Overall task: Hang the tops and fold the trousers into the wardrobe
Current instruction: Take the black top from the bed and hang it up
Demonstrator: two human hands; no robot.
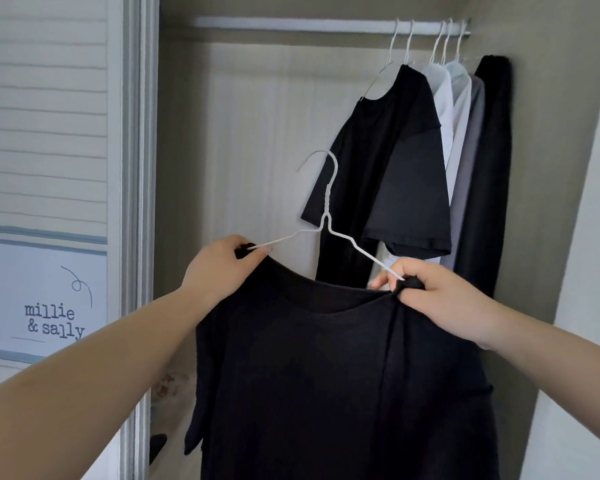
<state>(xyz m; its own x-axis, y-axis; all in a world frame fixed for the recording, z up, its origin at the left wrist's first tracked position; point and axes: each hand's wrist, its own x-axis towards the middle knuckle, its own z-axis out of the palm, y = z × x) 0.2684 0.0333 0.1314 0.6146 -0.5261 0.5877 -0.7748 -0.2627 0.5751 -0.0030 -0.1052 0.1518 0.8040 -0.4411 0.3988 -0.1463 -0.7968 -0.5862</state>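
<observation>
Louvred wardrobe door (44, 133) is standing at the left edge, its lower panel reading "millie & sally", and beside it the open wardrobe is showing a white rail (291, 25) bare along its left and middle stretch. Below that gap, the left hand (222, 268) is pinching the left shoulder of a black T-shirt (326, 375) together with the arm of a white wire hanger (326, 216), keeping the fabric from slipping off. The right hand (440, 299) is gripping the other shoulder and hanger arm, so the hook is pointing up, free, probably ready for the rail. Toward the rail's right end, hung tops (413, 150), black, white and grey, are crowding together.
</observation>
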